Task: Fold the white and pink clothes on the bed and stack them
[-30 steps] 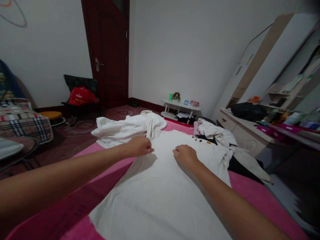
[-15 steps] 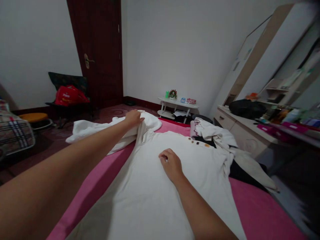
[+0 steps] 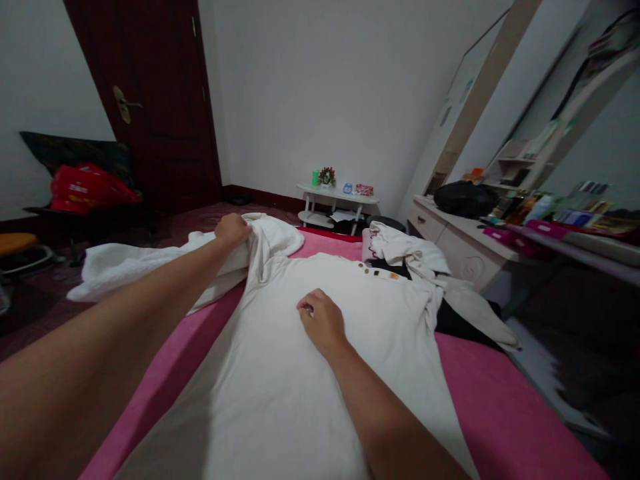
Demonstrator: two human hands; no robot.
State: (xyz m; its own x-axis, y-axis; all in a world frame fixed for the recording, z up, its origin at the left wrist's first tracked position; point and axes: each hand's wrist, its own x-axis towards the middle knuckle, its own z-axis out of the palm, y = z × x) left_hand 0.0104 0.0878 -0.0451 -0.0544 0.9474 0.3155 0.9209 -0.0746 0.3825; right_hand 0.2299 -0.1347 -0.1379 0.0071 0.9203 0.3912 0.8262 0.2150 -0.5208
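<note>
A white garment (image 3: 320,373) with small buttons near its top lies spread flat on a pink bed (image 3: 500,413). My left hand (image 3: 233,229) reaches far out and grips a bunched white sleeve or cloth (image 3: 150,263) at the garment's upper left. My right hand (image 3: 320,320) rests on the middle of the garment with its fingers curled, pressing the fabric down.
More white and black clothes (image 3: 430,267) are heaped at the bed's far right. A dresser (image 3: 465,243) with a black bag stands on the right. A small white table (image 3: 337,200) sits by the far wall, a dark door (image 3: 145,100) and a chair with a red bag (image 3: 85,190) at left.
My left hand left the garment's chest, reached up to the bunched white cloth and took hold of it. My right hand slid slightly toward me. The camera turned left.
</note>
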